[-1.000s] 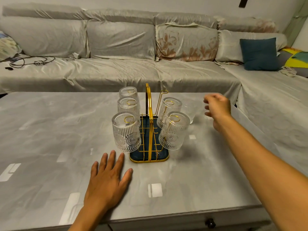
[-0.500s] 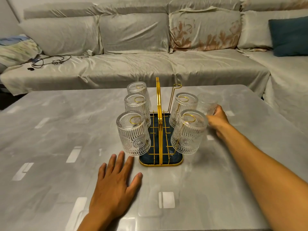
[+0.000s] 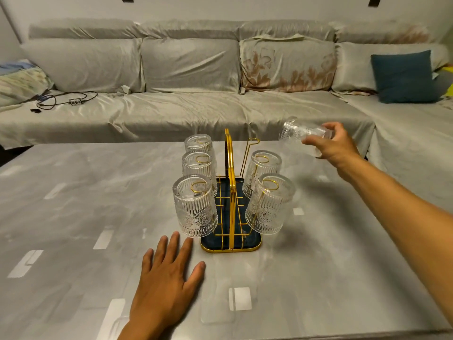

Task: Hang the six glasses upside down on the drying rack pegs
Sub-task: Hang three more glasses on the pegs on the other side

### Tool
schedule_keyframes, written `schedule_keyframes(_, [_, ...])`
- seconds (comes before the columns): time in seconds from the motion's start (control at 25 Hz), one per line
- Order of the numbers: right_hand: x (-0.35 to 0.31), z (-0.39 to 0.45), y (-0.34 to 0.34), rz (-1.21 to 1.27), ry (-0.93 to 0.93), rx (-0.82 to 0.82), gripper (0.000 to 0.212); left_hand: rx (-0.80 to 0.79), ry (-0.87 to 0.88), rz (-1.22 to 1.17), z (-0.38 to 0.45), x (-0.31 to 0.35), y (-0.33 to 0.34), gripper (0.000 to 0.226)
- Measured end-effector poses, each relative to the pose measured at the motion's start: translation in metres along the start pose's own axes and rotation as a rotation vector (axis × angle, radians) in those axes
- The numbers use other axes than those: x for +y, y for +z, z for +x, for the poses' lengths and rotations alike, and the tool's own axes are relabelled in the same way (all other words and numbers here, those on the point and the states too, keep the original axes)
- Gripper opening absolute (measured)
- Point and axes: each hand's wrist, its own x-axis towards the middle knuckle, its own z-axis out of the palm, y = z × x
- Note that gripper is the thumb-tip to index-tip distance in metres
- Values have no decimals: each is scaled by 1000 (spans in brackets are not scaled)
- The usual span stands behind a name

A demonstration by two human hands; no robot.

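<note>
A gold wire drying rack (image 3: 230, 192) with a dark blue tray stands mid-table. Several ribbed clear glasses hang upside down on its pegs: three on the left, the nearest one (image 3: 195, 206), and two on the right, the nearest one (image 3: 269, 204). The far right peg (image 3: 252, 141) is bare. My right hand (image 3: 335, 143) is shut on another glass (image 3: 299, 131), held on its side in the air, up and right of that peg. My left hand (image 3: 166, 278) lies flat and open on the table in front of the rack.
The grey marble-look table (image 3: 98, 217) reaches to a long grey sofa (image 3: 171, 111) behind it. A dark teal cushion (image 3: 404, 74) sits at the sofa's right end, and cables (image 3: 66, 100) lie at its left.
My right hand closed on the glass that stood right of the rack, lifted it off the table and tipped it sideways. The left hand stayed flat.
</note>
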Motion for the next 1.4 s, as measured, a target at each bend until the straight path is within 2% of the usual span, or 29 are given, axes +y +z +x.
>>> schedule_keyframes(0.2, [-83,5,-4,-107,-177,45,81,-2,1,1,1,-1,2,72])
schedule_keyframes(0.36, [-105,3,21,-152,-226,34,63,-8,-5,7,2,-1,4,72])
schedule_keyframes(0.6, [-88,-4,63,-176,-228,-60,51,-31,-26,22,8,-2,6,76])
schedule_keyframes(1.4, [-56,-4,108,-404,-114,-208,55,-25,-35,39,8,-1,7,71])
